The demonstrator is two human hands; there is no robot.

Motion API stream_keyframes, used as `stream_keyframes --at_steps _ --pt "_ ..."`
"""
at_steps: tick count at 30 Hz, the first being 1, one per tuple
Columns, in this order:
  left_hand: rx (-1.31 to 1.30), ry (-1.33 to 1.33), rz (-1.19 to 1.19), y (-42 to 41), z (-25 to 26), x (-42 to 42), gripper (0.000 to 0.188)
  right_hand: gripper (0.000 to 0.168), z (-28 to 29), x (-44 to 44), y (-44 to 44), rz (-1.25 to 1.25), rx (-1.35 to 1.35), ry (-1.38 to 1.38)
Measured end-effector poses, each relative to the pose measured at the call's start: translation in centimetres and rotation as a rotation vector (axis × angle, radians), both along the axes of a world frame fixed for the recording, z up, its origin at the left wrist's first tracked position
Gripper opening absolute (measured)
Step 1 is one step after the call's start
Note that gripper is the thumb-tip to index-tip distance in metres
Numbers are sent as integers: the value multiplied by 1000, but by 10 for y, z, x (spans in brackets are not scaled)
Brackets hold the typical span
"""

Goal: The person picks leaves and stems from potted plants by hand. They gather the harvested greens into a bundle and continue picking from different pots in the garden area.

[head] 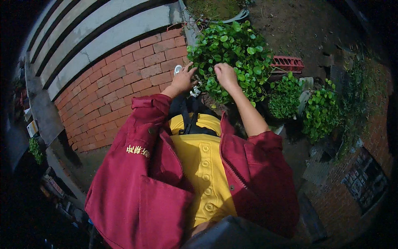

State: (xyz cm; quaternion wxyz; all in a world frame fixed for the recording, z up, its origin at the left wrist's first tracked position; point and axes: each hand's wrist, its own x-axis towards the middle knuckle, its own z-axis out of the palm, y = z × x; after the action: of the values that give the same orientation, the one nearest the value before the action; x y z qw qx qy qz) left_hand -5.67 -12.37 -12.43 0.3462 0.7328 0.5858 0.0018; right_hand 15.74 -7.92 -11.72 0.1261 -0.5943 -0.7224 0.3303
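Observation:
A bushy plant with round green leaves [236, 53] grows right in front of me. Over its near side is my right hand [226, 74], with the fingers curled in; whether something is pinched in them cannot be seen. At the plant's left edge, my left hand [183, 80] reaches out with its fingers apart and nothing visible in them. A small white oval object [178, 69] shows just beyond the left hand, over the brick paving. Under the same hand lies a crumpled whitish scrap [195, 91].
Red brick paving [124, 77] spreads to the left, bordered by grey concrete steps [130, 28]. Right of the plant are a red perforated block [287, 64] and two smaller leafy plants, one lower [284, 99] and one farther right [321, 109]. Bare soil [292, 25] lies behind.

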Motion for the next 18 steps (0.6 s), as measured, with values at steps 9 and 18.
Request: stream_keyframes --at_steps 9,18 --pt "121 -49 -86 -4 5 13 62 67 4 -16 63 -109 54 -362" --pt "202 -122 -54 3 23 27 67 58 -30 8 8 127 -41 -350"
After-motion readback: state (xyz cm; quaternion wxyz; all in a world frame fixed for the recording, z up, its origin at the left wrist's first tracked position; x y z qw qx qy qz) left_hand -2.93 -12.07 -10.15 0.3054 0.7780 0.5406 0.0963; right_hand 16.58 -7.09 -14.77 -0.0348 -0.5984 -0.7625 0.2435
